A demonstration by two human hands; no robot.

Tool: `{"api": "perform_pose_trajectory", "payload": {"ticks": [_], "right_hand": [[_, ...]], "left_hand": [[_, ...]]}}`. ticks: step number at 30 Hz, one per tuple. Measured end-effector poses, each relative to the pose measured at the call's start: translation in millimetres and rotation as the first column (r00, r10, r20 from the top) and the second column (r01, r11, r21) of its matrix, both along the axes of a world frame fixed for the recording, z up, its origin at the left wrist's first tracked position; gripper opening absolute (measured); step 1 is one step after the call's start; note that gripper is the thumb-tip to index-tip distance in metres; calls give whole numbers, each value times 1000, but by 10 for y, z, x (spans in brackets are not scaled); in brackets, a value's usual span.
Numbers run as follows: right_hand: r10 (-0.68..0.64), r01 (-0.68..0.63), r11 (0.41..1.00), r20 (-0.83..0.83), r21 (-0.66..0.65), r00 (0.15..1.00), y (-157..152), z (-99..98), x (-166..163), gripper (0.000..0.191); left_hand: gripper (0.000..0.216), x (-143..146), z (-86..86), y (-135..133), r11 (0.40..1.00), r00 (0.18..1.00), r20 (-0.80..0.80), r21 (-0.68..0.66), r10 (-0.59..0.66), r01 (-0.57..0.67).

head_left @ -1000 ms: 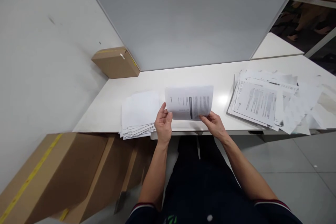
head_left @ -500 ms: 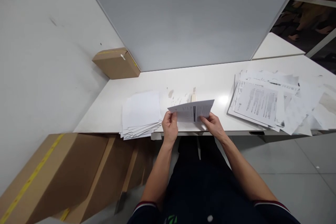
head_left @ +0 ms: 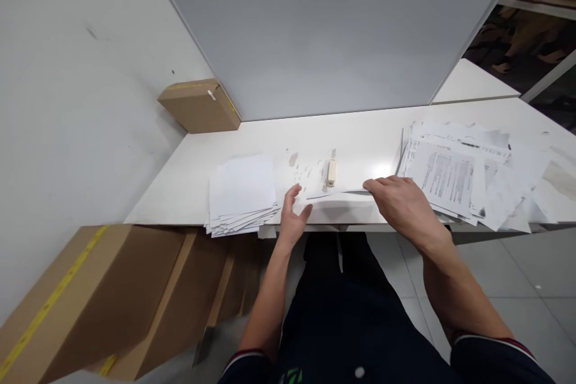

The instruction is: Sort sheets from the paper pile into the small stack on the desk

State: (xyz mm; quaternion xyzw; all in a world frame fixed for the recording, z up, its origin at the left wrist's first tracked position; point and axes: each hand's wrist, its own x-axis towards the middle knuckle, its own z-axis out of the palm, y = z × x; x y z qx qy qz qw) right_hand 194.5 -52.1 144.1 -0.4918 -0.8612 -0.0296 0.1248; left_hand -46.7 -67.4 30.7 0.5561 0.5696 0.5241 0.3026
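Note:
My right hand (head_left: 402, 201) grips the right end of a sheet of paper (head_left: 335, 194), which is seen nearly edge-on above the front of the table. My left hand (head_left: 293, 216) is off the paper, with thumb and fingers apart, close to the sheet's left end. Just beyond the paper, a small cream-coloured block (head_left: 332, 173) lies on the tabletop; its kind is unclear. To the left of my left hand sits a stack of white paper (head_left: 243, 186) with uneven edges. Printed sheets (head_left: 445, 174) lie in a loose, spread pile beyond my right hand.
The white table (head_left: 270, 138) has scuff marks near its middle. A large grey-white board (head_left: 315, 36) stands along its back edge. One cardboard box (head_left: 202, 107) is at the back left, and larger cardboard boxes (head_left: 108, 294) stand below on the left.
My left hand has let go of the paper and its fingers have spread. My right hand has turned over and moved right with the sheet, uncovering the cream block.

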Motion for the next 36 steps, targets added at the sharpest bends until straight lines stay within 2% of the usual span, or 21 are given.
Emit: {"api": "perform_pose_trajectory", "payload": {"ticks": [3, 5, 7, 9, 13, 15, 18, 20, 21, 23, 25, 26, 27, 29, 32, 34, 36], "right_hand": [[-1, 6, 1000, 159, -29, 987, 26, -86, -73, 29], [7, 2, 999, 194, -46, 981, 48, -154, -105, 29], [7, 4, 998, 199, -58, 980, 56, -175, -106, 28], [3, 11, 996, 165, -84, 986, 40, -137, -78, 25], [23, -33, 975, -48, -221, 999, -32, -5, 10, 19], [29, -86, 945, -182, -315, 983, -53, -14, 41, 20], [14, -198, 906, -441, -374, 897, -48, -203, 42, 24], [-54, -238, 900, -634, -366, 771, -46, -414, 13, 25], [-112, -243, 895, -716, -374, 689, -56, -525, -9, 26], [-262, -241, 871, -819, -429, 510, -104, -727, -55, 28], [-416, -280, 804, -833, -524, 365, -187, -880, -90, 31], [-482, -315, 755, -812, -575, 329, -235, -940, -98, 33], [-537, -349, 701, -783, -621, 315, -284, -992, -97, 35], [-612, -382, 608, -717, -696, 333, -370, -1082, -66, 39], [-671, -288, 575, -643, -766, 370, -451, -1199, 22, 40], [-697, -251, 565, -617, -786, 364, -481, -1254, 78, 39], [-726, -295, 522, -598, -801, 340, -504, -1286, 111, 39]], "left_hand": [[31, 24, -156, 25, 995, 991, -107, -69, -79, 72], [22, 38, -226, 57, 996, 985, -153, -60, -73, 65], [21, 44, -237, 81, 998, 985, -164, -40, -50, 44], [21, 45, -170, 81, 1000, 994, -113, -25, -5, 2], [22, 47, 153, 15, 996, 991, 115, 47, 69, -75], [19, 52, 336, -20, 987, 978, 188, 116, 87, -110], [18, 67, 527, -35, 956, 957, 276, 242, 94, -164], [33, 86, 568, -27, 946, 927, 370, 278, 56, -168], [44, 99, 562, -24, 954, 913, 408, 264, 25, -144], [55, 137, 506, -34, 987, 903, 425, 157, -56, -13], [47, 187, 405, -68, 988, 919, 371, -25, -134, 154], [41, 214, 346, -90, 971, 929, 334, -115, -162, 211], [38, 241, 286, -113, 951, 940, 292, -194, -178, 240], [37, 283, 177, -146, 931, 972, 176, -305, -154, 202], [41, 307, 80, -153, 919, 994, -7, -381, -111, 100], [42, 303, 70, -141, 912, 989, -57, -396, -136, 102], [40, 292, 93, -130, 904, 979, -87, -406, -184, 134]]}}
